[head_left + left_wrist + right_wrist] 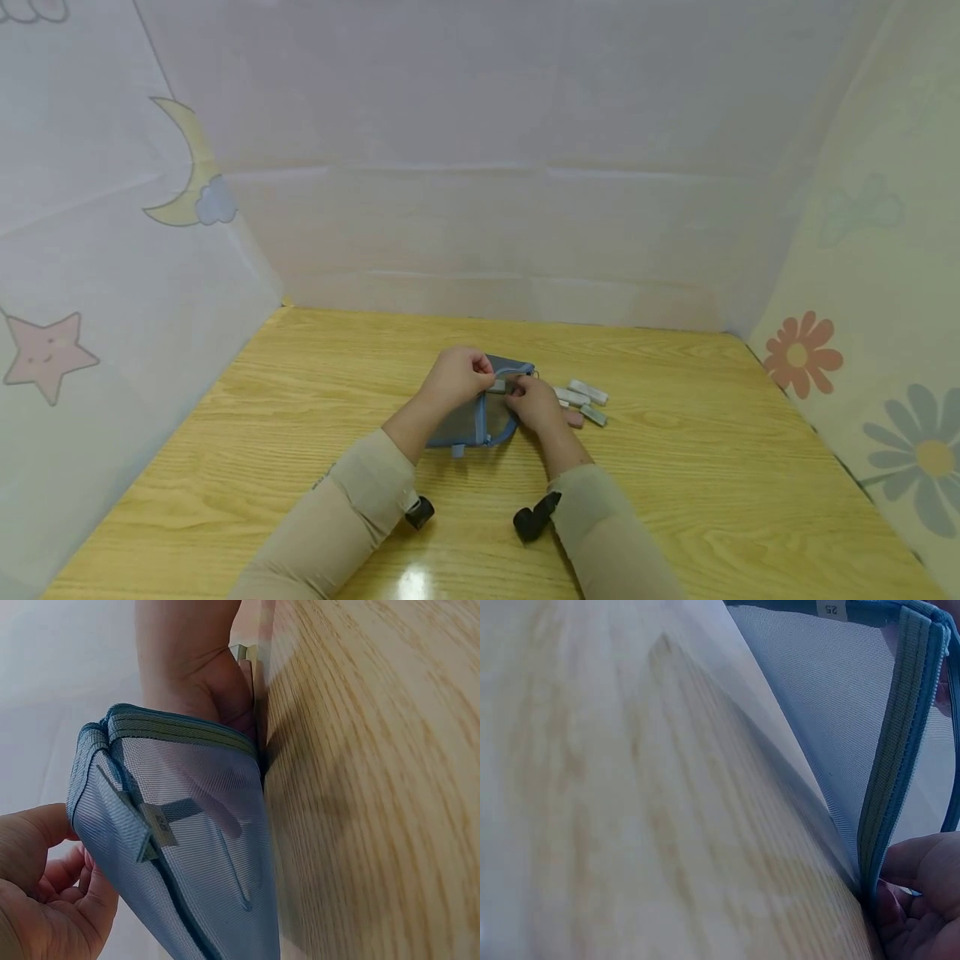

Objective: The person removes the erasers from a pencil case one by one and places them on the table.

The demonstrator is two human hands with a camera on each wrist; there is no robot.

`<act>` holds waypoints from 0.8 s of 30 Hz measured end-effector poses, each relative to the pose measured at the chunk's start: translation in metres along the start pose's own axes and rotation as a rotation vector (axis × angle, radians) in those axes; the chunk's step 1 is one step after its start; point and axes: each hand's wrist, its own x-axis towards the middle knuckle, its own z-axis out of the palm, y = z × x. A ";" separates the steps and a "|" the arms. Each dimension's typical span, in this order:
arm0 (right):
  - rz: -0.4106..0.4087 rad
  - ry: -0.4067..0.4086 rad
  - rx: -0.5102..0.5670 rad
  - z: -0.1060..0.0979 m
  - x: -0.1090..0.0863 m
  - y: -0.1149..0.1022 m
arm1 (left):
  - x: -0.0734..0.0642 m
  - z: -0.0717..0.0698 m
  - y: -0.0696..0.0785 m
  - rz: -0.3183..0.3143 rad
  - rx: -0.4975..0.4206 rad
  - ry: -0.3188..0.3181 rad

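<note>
A blue mesh zipper pouch (459,427) lies on the wooden table with its zipped side spread open. My left hand (459,372) pinches the pouch's upper edge between thumb and fingers; the left wrist view shows these fingertips right at the corner. At the opening on the right, my right hand (534,402) has its fingers curled at the zipper band (900,742), gripping the edge low by the table. A pinkish long shape (217,806) shows through the mesh, partly blurred. A small label (159,825) sits near the pouch's seam.
Right of the pouch lies a loose group of several small bars: white ones (588,392), a grey-green one (593,415) and a pink one (573,418) partly behind my right hand. Printed fabric walls (480,217) enclose the table (300,417) at the back and sides.
</note>
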 end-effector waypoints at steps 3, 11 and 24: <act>0.009 -0.008 0.000 -0.001 0.000 -0.001 | 0.001 0.001 -0.001 0.004 0.003 0.001; 0.022 0.053 0.038 0.005 -0.003 -0.003 | 0.001 0.001 -0.002 0.000 -0.001 0.004; 0.057 0.102 0.033 0.013 -0.004 -0.008 | -0.001 0.000 -0.002 -0.016 0.000 -0.001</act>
